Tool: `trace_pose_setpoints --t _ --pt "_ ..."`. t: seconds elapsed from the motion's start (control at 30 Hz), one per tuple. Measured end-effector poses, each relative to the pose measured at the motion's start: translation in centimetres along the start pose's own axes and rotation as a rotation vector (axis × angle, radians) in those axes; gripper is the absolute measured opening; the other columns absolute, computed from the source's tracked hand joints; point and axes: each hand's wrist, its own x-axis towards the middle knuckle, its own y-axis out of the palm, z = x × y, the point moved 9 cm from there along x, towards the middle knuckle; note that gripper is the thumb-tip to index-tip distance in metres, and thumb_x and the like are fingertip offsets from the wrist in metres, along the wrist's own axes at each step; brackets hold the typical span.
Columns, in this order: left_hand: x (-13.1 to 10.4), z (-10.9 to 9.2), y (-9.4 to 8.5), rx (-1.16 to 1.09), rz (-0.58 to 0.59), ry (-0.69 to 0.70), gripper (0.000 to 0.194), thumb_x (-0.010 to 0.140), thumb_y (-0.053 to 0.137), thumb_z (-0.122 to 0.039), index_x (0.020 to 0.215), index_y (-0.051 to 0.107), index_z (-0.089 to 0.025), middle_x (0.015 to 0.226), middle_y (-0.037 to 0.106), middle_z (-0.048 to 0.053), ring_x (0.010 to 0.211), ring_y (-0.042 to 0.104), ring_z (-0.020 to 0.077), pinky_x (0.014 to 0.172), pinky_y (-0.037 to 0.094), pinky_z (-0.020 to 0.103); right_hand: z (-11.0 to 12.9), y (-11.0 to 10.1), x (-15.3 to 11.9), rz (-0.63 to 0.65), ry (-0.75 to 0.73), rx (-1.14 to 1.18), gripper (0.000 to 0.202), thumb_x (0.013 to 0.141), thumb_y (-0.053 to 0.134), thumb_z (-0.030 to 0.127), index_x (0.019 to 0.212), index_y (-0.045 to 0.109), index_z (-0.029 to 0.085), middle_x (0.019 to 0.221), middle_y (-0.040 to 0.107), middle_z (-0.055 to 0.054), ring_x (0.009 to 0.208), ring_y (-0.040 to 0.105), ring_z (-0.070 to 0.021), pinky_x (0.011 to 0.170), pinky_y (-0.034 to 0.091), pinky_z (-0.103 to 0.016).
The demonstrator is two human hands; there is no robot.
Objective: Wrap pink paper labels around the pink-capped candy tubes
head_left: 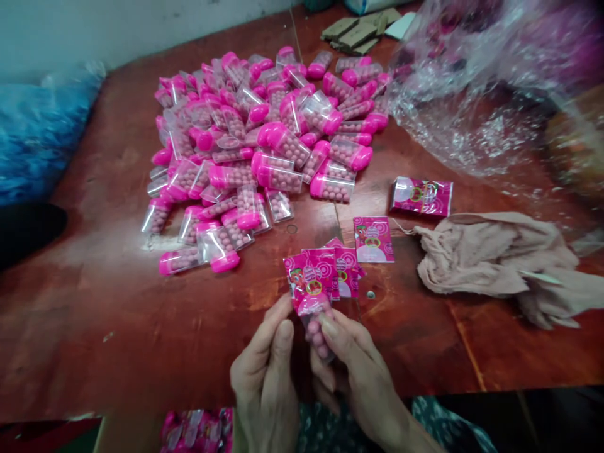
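Near the table's front edge, my right hand [361, 362] grips a clear container of pink balls [317, 336], its thumb pressed on the side. A pink printed sleeve [309, 283] covers the container's upper end. My left hand [267, 365] is closed at the left edge of that sleeve, thumb and fingers together. Just behind lie a few overlapping printed sleeves [348, 270], and one more sleeve [374, 240] is flat to their right. Beyond them spreads a large heap of pink-capped containers [283, 145].
A stack of sleeves [421, 196] and a crumpled beige cloth [491, 258] lie at right on the red table [141, 340]. Clear plastic wrap [472, 107] and cardboard pieces [358, 31] are behind. A blue bag [42, 132] stands left; packed items [198, 431] show below.
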Motion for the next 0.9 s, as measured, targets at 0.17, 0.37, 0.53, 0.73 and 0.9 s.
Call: trace_pose_setpoints --t 0.17,0.37,0.53,0.73,0.9 --pt "-0.2 -5.2 -0.4 0.324 -0.057 0.654 0.026 0.075 0.061 -0.003 0.091 0.07 -0.022 0.091 0.069 0.001 0.092 0.061 0.0216 0.085 0.047 0.039 -0.6 0.0 0.1 0.001 -0.011 0.024 0.026 0.091 0.043 0.041 0.078 0.047 0.018 0.052 0.041 0.008 0.036 0.032 -0.0033 0.032 0.028 -0.012" --pt "-1.4 -6.7 2.0 0.725 0.344 1.22 0.022 0.077 0.056 0.001 0.096 0.065 -0.006 0.094 0.067 0.013 0.101 0.056 0.0275 0.083 0.049 0.041 0.2 -0.9 -0.3 -0.145 -0.021 -0.17 0.031 0.089 0.042 0.047 0.076 0.044 0.019 0.056 0.04 0.007 0.042 0.035 -0.0033 0.036 0.028 -0.013" --pt "-1.6 -6.7 3.6 0.913 0.597 1.37 0.023 0.087 0.044 -0.011 0.101 0.058 -0.001 0.095 0.061 0.015 0.101 0.053 0.0297 0.083 0.048 0.045 1.0 -0.9 -0.6 -0.189 -0.1 -0.318 0.032 0.087 0.045 0.048 0.073 0.044 0.019 0.056 0.038 0.007 0.042 0.032 -0.0037 0.036 0.026 -0.015" --pt "-2.2 -6.2 5.7 1.104 0.826 1.453 0.024 0.085 0.034 -0.006 0.096 0.055 -0.002 0.086 0.057 0.014 0.093 0.051 0.0318 0.083 0.046 0.051 0.4 -2.4 -1.1 -0.307 -0.122 -0.338 0.031 0.08 0.054 0.05 0.08 0.05 0.019 0.059 0.044 0.005 0.045 0.038 -0.0064 0.037 0.032 -0.017" --pt "-2.5 -6.2 6.7 1.147 0.865 1.452 0.015 0.081 0.039 -0.002 0.085 0.053 -0.004 0.073 0.052 0.009 0.075 0.05 0.0232 0.08 0.049 0.045 0.7 -1.8 -0.6 -0.279 -0.151 -0.3 0.032 0.086 0.047 0.048 0.071 0.045 0.02 0.05 0.037 0.008 0.039 0.032 -0.0043 0.035 0.026 -0.015"
